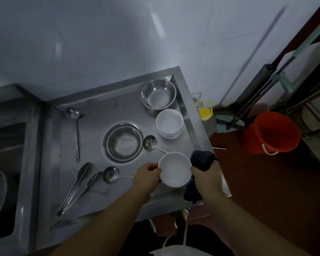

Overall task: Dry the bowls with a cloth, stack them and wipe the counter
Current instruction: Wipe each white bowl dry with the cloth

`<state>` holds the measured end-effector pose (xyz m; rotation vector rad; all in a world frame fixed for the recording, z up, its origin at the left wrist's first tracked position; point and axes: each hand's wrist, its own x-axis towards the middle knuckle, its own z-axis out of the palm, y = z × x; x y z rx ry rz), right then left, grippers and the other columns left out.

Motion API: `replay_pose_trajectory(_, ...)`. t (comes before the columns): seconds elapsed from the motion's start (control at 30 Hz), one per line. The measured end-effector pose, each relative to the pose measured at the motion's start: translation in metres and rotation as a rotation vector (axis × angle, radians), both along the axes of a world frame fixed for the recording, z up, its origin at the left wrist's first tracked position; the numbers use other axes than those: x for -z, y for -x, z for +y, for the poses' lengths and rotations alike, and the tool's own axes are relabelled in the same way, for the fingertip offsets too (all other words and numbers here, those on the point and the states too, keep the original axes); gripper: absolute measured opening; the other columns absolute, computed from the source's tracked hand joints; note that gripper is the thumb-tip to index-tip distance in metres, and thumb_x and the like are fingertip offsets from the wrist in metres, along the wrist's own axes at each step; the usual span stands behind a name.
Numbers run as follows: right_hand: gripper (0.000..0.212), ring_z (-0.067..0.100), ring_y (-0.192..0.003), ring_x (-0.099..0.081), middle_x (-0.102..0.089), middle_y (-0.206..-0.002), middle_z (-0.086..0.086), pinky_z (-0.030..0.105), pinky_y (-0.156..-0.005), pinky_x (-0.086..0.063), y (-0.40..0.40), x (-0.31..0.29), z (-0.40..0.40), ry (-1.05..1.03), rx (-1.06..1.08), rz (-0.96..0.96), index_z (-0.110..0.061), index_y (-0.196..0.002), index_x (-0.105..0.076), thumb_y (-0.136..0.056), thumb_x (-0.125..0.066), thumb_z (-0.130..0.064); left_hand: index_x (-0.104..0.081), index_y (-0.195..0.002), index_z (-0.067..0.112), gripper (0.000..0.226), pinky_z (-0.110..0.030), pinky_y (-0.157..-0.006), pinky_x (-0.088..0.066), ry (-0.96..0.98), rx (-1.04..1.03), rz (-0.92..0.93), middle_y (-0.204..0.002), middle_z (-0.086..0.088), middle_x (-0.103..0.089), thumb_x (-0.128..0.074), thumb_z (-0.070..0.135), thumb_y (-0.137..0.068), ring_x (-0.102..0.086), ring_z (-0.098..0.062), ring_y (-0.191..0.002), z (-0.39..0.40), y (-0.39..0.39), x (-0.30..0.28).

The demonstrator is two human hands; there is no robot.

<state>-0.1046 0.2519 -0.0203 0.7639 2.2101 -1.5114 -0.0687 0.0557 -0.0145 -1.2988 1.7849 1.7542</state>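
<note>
A white bowl (175,169) is held above the front right of the steel counter (92,126). My left hand (147,175) grips its left rim, thumb over the edge. My right hand (206,179) holds a dark cloth (201,160) against the bowl's right side; part of the cloth hangs below the hand. A stack of white bowls (169,123) stands further back on the right. One steel bowl (158,94) sits in the back right corner and another steel bowl (124,142) in the middle.
Ladles (74,117) (150,142) (111,174) and tongs (78,187) lie on the counter. A sink (0,163) is at the left. Right of the counter stand an orange bucket (270,133), a yellow-capped bottle (204,111) and mop handles (257,93).
</note>
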Motion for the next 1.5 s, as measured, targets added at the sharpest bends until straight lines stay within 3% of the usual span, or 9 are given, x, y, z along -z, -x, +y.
replay_pose_trajectory(0.3,0.044,0.017,-0.087,-0.065,-0.068,-0.1,-0.007,0.037,-0.076,-0.051,0.001,0.014,0.004,-0.039,-0.09,-0.04,-0.026,-0.128,-0.061,-0.086,-0.073,-0.021,-0.076,-0.097,0.028,0.019,-0.05,-0.091,-0.064,0.101,0.038,-0.011,-0.108,-0.004,-0.077,-0.065,0.013,-0.101,-0.075,-0.027,-0.098,0.004,0.003,0.015)
replay_pose_trajectory(0.47,0.048,0.025,-0.1,-0.066,-0.069,-0.112,-0.001,0.042,-0.086,-0.054,0.002,0.015,-0.001,-0.067,-0.177,-0.026,-0.023,-0.134,-0.059,-0.088,-0.074,-0.021,-0.077,-0.105,0.033,0.02,-0.047,-0.088,-0.065,0.184,0.047,0.011,-0.106,0.003,-0.078,-0.064,0.018,-0.101,-0.074,-0.024,-0.097,0.0,0.004,0.016)
replay_pose_trajectory(0.63,0.047,0.025,-0.095,-0.066,-0.07,-0.108,0.0,0.042,-0.082,-0.055,0.002,0.01,-0.002,-0.107,-0.21,-0.014,-0.024,-0.134,-0.058,-0.089,-0.071,-0.021,-0.078,-0.119,0.027,0.024,-0.041,-0.085,-0.064,0.219,0.106,0.017,-0.104,0.007,-0.076,-0.063,0.021,-0.101,-0.072,-0.02,-0.095,-0.002,0.005,0.016)
replay_pose_trajectory(0.87,0.014,0.02,-0.067,-0.057,-0.055,-0.071,-0.008,0.03,-0.058,-0.039,0.001,-0.02,-0.01,-0.226,-0.302,0.116,-0.022,-0.102,-0.059,-0.089,-0.066,-0.019,-0.069,-0.131,0.024,0.03,-0.047,-0.102,-0.058,0.241,0.22,0.032,-0.119,0.003,-0.07,-0.065,0.027,-0.101,-0.07,-0.022,-0.108,-0.026,-0.005,0.009)
replay_pose_trajectory(1.0,0.014,0.023,-0.068,-0.057,-0.055,-0.072,-0.001,0.036,-0.057,-0.042,-0.002,-0.044,-0.046,-0.284,-0.376,0.238,-0.022,-0.087,-0.052,-0.087,-0.065,-0.016,-0.071,-0.126,0.026,0.027,-0.04,-0.099,-0.057,0.295,0.273,0.053,-0.116,0.006,-0.069,-0.065,0.029,-0.1,-0.066,-0.015,-0.106,-0.061,-0.017,0.001)
replay_pose_trajectory(1.17,0.016,0.012,-0.071,-0.057,-0.057,-0.075,-0.009,0.031,-0.058,-0.041,-0.025,-0.052,-0.118,-0.253,-0.593,0.335,-0.025,-0.085,-0.053,-0.089,-0.067,-0.019,-0.069,-0.125,0.025,0.025,-0.035,-0.095,-0.054,0.396,0.37,0.036,-0.12,0.003,-0.071,-0.064,0.03,-0.101,-0.066,-0.017,-0.106,-0.123,-0.05,-0.002)
replay_pose_trajectory(1.3,0.007,0.02,-0.075,-0.058,-0.058,-0.083,-0.003,0.038,-0.059,-0.047,-0.056,-0.032,-0.176,-0.307,-0.878,0.32,-0.023,-0.091,-0.055,-0.091,-0.062,-0.021,-0.071,-0.121,0.027,0.023,-0.039,-0.091,-0.058,0.512,0.475,-0.029,-0.119,0.001,-0.073,-0.059,0.03,-0.101,-0.068,-0.019,-0.102,-0.174,-0.092,0.002)
replay_pose_trajectory(1.4,0.022,0.03,-0.087,-0.061,-0.063,-0.098,0.008,0.043,-0.07,-0.052,-0.08,-0.004,-0.205,-0.395,-1.126,0.271,-0.015,-0.114,-0.063,-0.093,-0.06,-0.019,-0.069,-0.123,0.023,0.026,-0.043,-0.086,-0.06,0.548,0.548,-0.077,-0.123,0.0,-0.069,-0.057,0.031,-0.103,-0.067,-0.02,-0.101,-0.205,-0.129,0.007)
replay_pose_trajectory(1.5,0.042,0.033,-0.106,-0.06,-0.062,-0.119,0.008,0.042,-0.08,-0.053,-0.1,0.023,-0.225,-0.532,-1.39,0.182,-0.022,-0.138,-0.055,-0.096,-0.055,-0.023,-0.067,-0.13,0.02,0.03,-0.042,-0.095,-0.056,0.567,0.554,-0.109,-0.13,-0.003,-0.066,-0.056,0.03,-0.104,-0.065,-0.022,-0.111,-0.228,-0.161,0.013)
